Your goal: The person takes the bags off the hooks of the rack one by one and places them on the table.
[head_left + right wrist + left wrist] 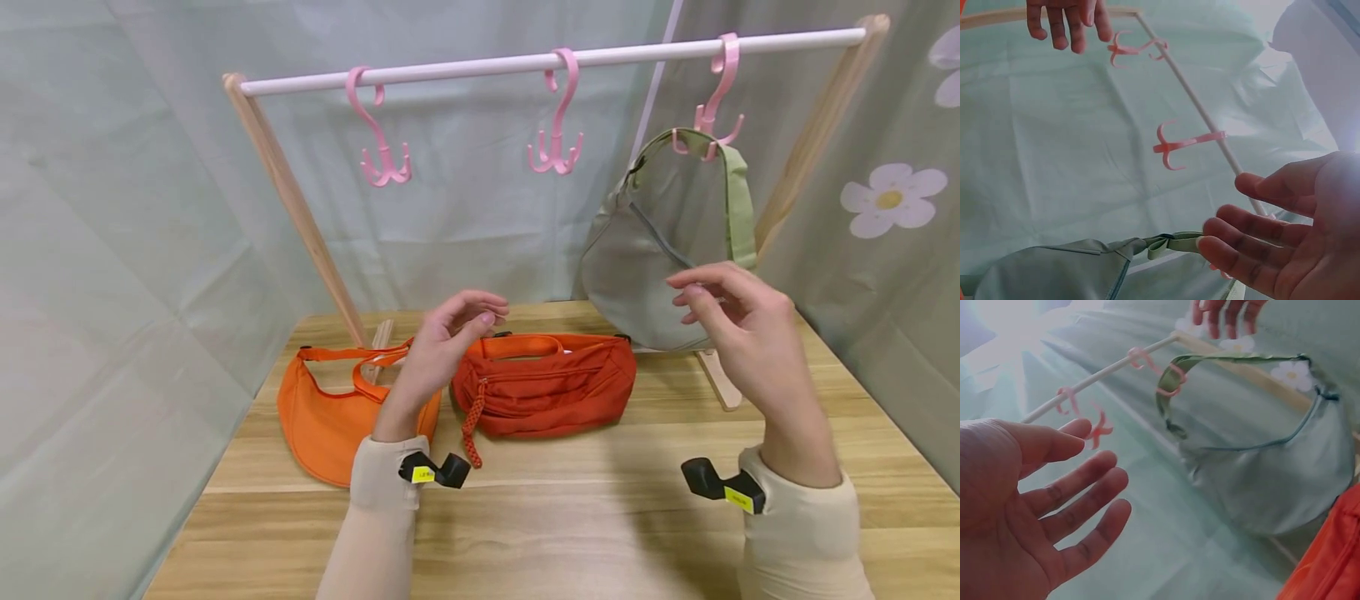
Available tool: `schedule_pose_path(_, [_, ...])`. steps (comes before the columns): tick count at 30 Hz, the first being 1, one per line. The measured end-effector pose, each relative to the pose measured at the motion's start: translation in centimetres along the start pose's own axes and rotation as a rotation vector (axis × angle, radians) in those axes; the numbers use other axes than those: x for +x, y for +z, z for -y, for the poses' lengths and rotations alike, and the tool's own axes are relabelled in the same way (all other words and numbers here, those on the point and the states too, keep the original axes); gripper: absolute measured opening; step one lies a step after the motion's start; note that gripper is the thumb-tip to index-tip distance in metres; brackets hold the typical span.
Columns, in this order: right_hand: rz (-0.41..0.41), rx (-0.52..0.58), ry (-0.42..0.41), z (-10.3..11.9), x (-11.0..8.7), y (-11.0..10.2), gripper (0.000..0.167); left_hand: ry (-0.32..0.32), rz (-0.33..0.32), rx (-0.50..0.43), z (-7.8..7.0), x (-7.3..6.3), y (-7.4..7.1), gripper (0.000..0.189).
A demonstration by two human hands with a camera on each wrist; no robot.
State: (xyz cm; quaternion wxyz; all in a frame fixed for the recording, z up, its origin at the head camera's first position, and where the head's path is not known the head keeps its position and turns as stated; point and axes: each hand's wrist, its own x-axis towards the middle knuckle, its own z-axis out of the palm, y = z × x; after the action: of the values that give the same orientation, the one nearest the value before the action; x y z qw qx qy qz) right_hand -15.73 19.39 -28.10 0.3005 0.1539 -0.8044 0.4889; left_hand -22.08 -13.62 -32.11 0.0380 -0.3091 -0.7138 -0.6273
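Observation:
Both hands are raised over the table and hold nothing. My left hand [453,342], fingers loosely bent, overlaps the gap between an orange shoulder bag [330,425] and a red waist bag [555,392] in the head view. Its palm and spread fingers show in the left wrist view. My right hand [750,325] is in front of a grey-green shoulder bag [637,275], fingers relaxed and slightly curved. That bag hangs by its light green strap [738,200] from the pink hook [720,92] on the right of the rod.
A white rod [480,69] on wooden posts [292,208] spans the back. Two more pink hooks, the left one [382,142] and the middle one [558,125], carry no bag. The orange and red bags lie on the wooden table [562,517]; a pale curtain [135,208] stands behind.

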Motion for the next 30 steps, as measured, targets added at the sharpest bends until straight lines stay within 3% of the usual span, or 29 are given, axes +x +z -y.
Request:
schedule_pose_path(8, [-0.075, 0.014, -0.001, 0.2, 0.1, -0.1, 0.016, 0.043, 0.035, -0.042, 0.2, 0.2, 2.3, 0.026])
schedule_pose_path(15, [-0.098, 0.042, -0.033, 0.3, 0.6, -0.8, 0.016, 0.040, 0.046, -0.030, 0.3, 0.6, 3.0, 0.026])
schedule_pose_path(21, [-0.071, 0.046, -0.073, 1.1, 2.1, -2.7, 0.018, 0.061, 0.075, -0.017, 0.3, 1.5, 3.7, 0.026])
schedule_pose_path(24, [-0.054, -0.009, -0.107, 1.7, 3.2, -3.7, 0.019, 0.079, 0.086, -0.008, 0.0, 2.0, 3.9, 0.026])
schedule_pose_path(30, [-0.022, -0.168, -0.099, 2.9, 5.7, -4.8, 0.022, 0.104, 0.099, 0.022, -0.5, 2.9, 3.9, 0.026])
